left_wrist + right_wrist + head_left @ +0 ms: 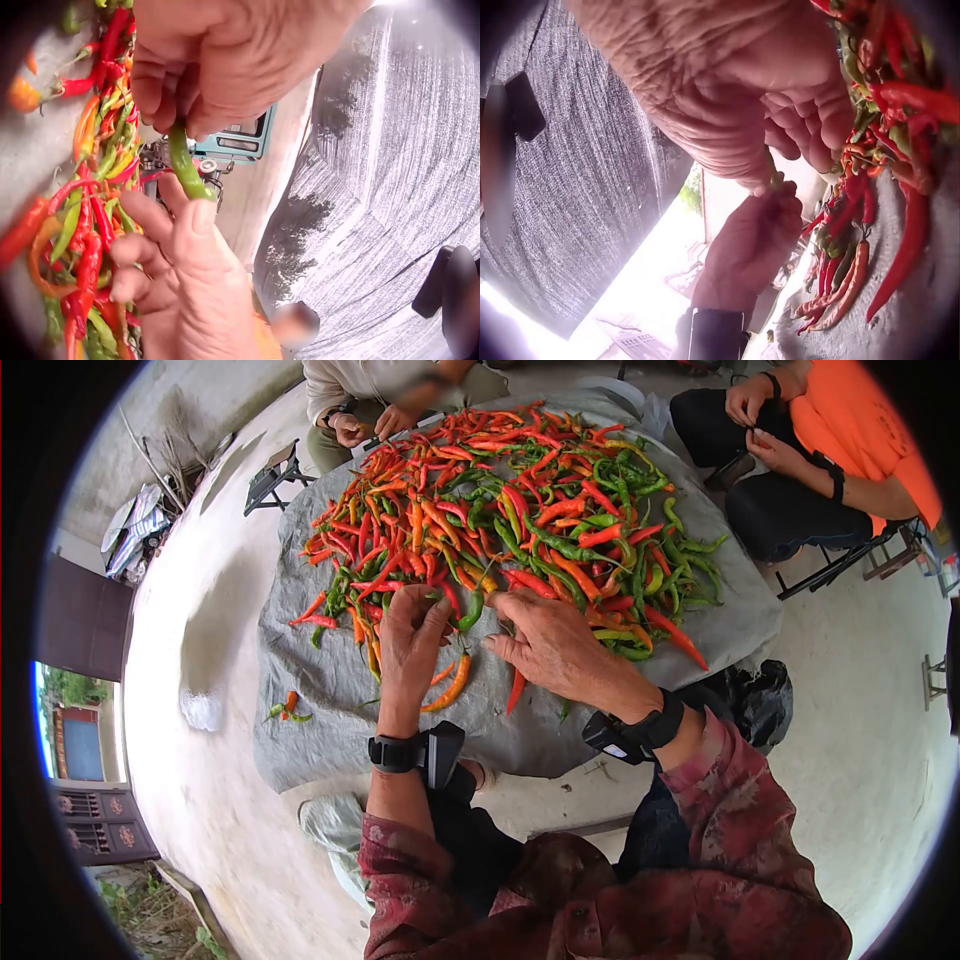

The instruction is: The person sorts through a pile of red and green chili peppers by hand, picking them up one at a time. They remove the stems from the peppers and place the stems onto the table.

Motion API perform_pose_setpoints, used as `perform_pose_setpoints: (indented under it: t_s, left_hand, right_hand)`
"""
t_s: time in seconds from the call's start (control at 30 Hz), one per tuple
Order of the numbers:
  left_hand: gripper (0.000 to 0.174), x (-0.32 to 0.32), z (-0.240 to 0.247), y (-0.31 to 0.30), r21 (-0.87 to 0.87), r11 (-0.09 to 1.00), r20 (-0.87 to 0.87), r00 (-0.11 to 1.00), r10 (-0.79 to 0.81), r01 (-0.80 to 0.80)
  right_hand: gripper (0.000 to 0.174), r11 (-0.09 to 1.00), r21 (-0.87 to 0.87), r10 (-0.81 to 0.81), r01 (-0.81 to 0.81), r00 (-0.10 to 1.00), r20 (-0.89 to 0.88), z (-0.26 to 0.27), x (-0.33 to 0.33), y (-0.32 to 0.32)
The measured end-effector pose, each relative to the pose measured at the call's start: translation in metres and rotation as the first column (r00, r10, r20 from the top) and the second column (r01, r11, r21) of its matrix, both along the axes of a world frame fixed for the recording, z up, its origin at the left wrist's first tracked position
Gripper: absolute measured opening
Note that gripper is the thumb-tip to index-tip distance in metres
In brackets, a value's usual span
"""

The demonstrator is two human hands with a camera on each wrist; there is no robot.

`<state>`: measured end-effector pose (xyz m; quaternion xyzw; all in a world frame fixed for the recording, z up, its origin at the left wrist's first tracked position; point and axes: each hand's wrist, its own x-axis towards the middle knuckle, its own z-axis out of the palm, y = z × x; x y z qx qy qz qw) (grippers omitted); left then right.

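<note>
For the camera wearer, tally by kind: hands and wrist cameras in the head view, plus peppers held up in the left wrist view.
Hands: 2
Wrist cameras: 2
Held green pepper: 1
Total: 5

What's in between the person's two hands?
A green pepper! In the left wrist view, it fills the gap between the fingers of the left hand and those of the right hand.
</note>
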<state>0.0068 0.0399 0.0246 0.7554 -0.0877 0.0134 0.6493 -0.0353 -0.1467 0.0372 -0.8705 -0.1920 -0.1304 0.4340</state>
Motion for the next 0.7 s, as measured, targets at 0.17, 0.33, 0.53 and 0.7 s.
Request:
perform_pose_setpoints:
  t_s: [0.17, 0.33, 0.53, 0.7]
  left_hand:
    - [0.017, -0.008, -0.003, 0.001, -0.098, 0.990, -0.110, 0.988, -0.111, 0.100]
    - [0.018, -0.011, 0.003, 0.014, 0.009, 0.997, -0.018, 0.997, -0.079, 0.079]
    - [0.023, -0.018, -0.001, 0.035, 0.762, 0.648, 0.137, 0.980, -0.144, -0.011]
    - [0.026, -0.030, -0.023, 0.024, 0.917, 0.396, 0.158, 0.950, -0.269, -0.041]
  right_hand:
    - [0.026, 0.910, 0.414, 0.165, -0.027, 0.940, -0.300, -0.011, 0.005, 0.013]
    - [0.021, 0.917, 0.377, -0.073, 0.129, 0.984, -0.160, 0.000, 0.016, 0.000]
    - [0.040, 0.947, 0.053, -0.318, 0.316, 0.947, 0.050, 0.006, 0.024, -0.035]
    - [0.057, 0.883, -0.198, -0.442, 0.425, 0.895, -0.049, 0.019, 0.019, -0.050]
